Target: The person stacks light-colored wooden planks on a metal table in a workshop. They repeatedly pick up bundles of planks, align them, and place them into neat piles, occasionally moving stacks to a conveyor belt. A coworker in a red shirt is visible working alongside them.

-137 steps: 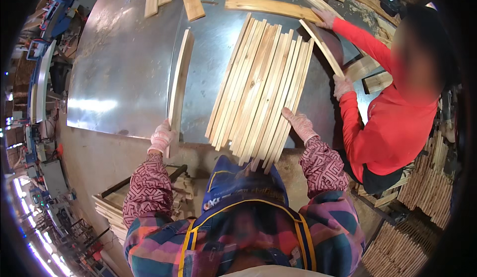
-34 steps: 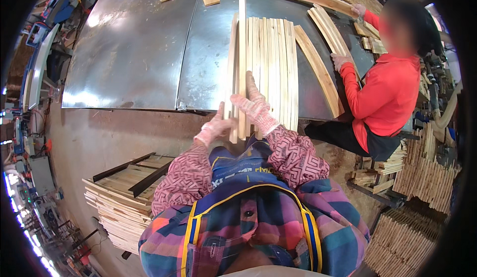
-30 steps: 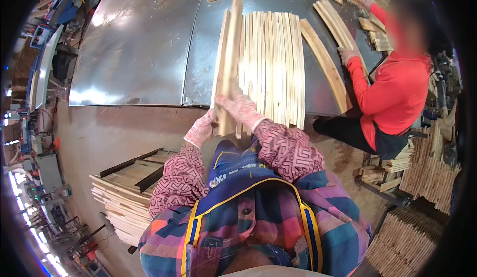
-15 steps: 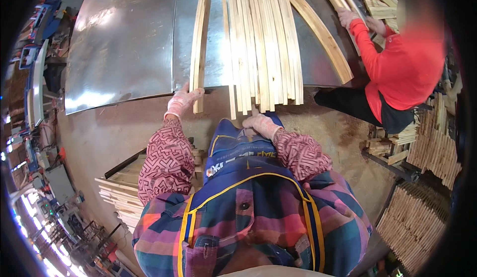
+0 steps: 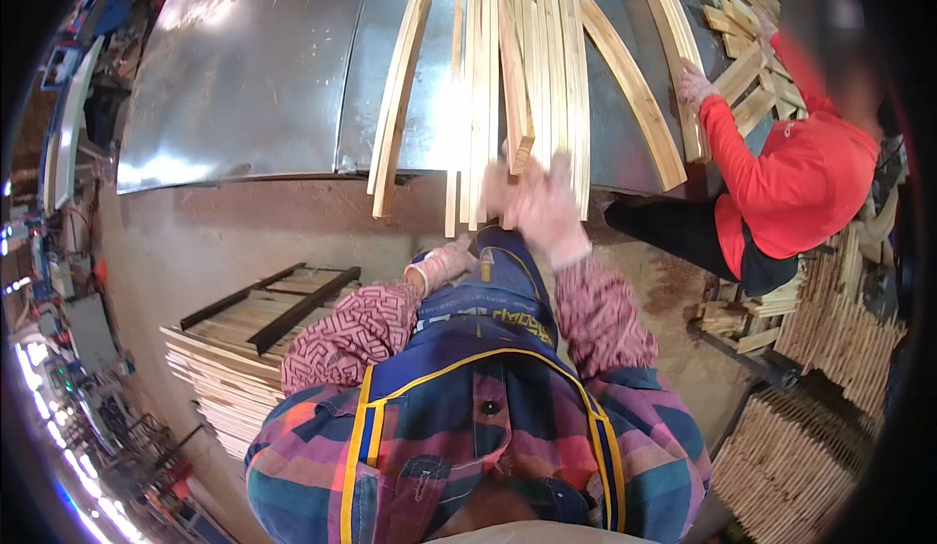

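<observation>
My right hand [image 5: 549, 210], gloved and blurred by motion, is at the near end of a wooden strip [image 5: 514, 76]. That strip lies slanted above a row of pale wooden strips [image 5: 551, 66], its near end tipped up. Whether the fingers grip it cannot be made out. My left hand [image 5: 444, 264], also gloved, is low against my blue apron [image 5: 468, 310], fingers curled in; anything inside them is hidden. To the left of the row, a pair of curved wooden strips [image 5: 398, 100] overhangs the metal table's near edge.
Right of the row lies a curved wooden piece [image 5: 634, 90] on the metal table [image 5: 244, 85]. Beyond it, a person in red [image 5: 795, 168] handles another curved piece [image 5: 678, 66]. Stacked wood [image 5: 229, 383] stands at my lower left, and more stacks [image 5: 781, 461] at lower right.
My left hand has left the strips on the left and come back to my apron. My right hand has moved up and forward. One strip now sits raised and slanted over the row.
</observation>
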Demonstrator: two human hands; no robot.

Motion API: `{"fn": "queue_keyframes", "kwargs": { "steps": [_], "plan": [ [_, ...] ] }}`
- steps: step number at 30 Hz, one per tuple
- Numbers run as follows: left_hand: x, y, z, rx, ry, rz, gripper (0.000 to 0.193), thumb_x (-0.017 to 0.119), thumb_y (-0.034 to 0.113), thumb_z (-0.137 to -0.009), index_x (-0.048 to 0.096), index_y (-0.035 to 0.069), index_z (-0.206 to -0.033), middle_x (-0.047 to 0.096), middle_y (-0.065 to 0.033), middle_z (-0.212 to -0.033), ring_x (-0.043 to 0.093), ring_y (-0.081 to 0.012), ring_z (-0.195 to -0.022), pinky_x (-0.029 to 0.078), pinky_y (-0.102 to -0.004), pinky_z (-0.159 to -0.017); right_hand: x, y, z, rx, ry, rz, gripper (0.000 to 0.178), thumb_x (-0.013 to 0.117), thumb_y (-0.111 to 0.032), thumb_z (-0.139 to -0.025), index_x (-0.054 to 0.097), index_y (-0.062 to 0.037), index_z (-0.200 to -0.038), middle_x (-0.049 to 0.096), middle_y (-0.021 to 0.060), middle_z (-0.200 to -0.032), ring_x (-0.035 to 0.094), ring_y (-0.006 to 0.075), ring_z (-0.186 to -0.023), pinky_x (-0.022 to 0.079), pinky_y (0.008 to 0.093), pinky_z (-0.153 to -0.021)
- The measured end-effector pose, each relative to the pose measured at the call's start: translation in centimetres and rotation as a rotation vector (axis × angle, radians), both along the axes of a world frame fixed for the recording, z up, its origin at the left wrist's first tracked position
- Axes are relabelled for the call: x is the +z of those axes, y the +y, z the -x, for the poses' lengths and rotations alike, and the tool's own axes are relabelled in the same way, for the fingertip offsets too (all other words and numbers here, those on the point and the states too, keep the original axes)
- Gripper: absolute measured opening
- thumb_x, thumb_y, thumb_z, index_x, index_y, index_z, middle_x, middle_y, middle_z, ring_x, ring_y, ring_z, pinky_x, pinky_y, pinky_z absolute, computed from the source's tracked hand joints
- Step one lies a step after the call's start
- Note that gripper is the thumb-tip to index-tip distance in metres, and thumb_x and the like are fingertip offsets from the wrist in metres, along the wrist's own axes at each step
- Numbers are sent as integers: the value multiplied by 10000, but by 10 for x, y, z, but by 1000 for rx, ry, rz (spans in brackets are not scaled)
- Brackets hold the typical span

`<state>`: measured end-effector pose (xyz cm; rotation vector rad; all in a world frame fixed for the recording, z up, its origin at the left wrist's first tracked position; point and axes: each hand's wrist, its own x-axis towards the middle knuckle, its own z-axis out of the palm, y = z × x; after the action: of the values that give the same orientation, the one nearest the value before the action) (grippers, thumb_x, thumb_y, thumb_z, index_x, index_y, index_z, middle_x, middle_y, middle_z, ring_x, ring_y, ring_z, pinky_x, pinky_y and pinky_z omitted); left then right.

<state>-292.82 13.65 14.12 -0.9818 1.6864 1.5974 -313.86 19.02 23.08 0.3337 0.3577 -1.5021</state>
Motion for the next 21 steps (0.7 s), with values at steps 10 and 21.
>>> {"fn": "queue_keyframes", "kwargs": {
  "steps": [10, 21],
  "plan": [
    [39, 7, -7, -132, 223, 532, 633, 574, 351, -937, 371, 165, -1507, 670, -197, -1132, 691, -339, -1002, 575, -441, -819, 35, -67, 33, 46, 1099, -231, 1100, 829, -335, -799, 135, 1, -1585, 602, 153, -1149, 616, 228, -959, 561, 345, -775],
    [125, -162, 23, 60, 270, 1465, 629, 748, 243, -780, 473, 175, -1342, 694, -151, -1106, 620, -323, -1139, 476, -442, -1017, 71, -44, 26, 115, 1111, 158, 801, 699, -296, -898, 314, -27, -1547, 623, 109, -1257, 639, 191, -1106, 551, 318, -926]
  ]
}}
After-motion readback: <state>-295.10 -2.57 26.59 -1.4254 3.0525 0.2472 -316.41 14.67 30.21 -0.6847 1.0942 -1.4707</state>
